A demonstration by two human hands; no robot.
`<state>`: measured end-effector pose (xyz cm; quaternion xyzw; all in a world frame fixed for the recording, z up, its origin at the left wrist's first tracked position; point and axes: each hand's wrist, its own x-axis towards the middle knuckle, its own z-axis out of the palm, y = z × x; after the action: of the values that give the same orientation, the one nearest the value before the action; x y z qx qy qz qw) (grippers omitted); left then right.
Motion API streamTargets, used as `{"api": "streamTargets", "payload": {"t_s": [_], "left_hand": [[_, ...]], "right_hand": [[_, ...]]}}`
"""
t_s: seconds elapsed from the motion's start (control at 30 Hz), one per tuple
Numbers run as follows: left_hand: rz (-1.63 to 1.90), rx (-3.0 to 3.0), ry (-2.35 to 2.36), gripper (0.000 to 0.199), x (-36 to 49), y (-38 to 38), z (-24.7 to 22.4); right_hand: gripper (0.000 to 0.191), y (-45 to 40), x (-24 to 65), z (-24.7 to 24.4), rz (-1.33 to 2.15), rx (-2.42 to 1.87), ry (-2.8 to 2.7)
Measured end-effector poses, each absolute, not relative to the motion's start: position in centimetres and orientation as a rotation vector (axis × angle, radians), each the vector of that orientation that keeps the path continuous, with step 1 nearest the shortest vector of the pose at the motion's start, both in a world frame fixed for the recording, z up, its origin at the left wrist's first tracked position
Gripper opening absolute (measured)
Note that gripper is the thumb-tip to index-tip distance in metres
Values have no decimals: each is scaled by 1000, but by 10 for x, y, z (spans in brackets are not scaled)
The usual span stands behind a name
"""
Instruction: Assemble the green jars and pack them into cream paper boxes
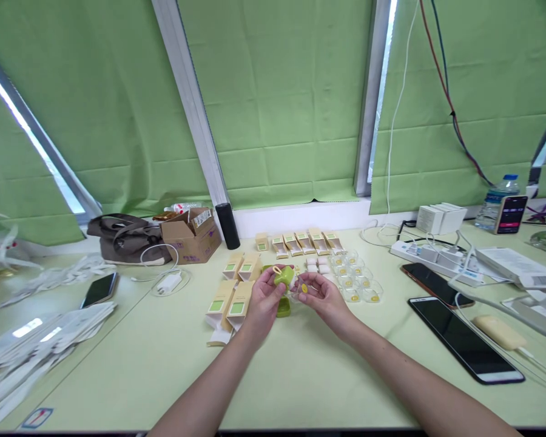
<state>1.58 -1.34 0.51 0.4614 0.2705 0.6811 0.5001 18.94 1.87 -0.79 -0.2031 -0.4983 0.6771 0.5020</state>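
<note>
My left hand (268,296) is closed around a small green case with a cream loop (284,276), held above the table. Close beside it, my right hand (322,297) pinches a clear plastic piece with a yellow round mark (304,288); whether this piece touches the case I cannot tell. Below the hands lies another green part (283,307), partly covered by my left hand. Just right of my right hand stand rows of clear plastic cups with yellow marks (353,279). Several small pale pink blocks (317,265) sit behind the right fingers.
Open cream boxes with green windows stand left of my hands (220,305) and in a back row (303,243). Farther left are a cardboard box (191,237), a grey bag (130,240) and white packets (40,340). Phones (464,340), a power strip (437,258) and cables lie right.
</note>
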Motion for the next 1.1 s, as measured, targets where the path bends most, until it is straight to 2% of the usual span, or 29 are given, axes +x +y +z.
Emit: {"api": "streamTargets", "payload": {"t_s": [1.1], "left_hand": [[1544,1208,664,50,17,-19,8]], "right_hand": [[53,14,191,-4,1677,-466,-1153]]}}
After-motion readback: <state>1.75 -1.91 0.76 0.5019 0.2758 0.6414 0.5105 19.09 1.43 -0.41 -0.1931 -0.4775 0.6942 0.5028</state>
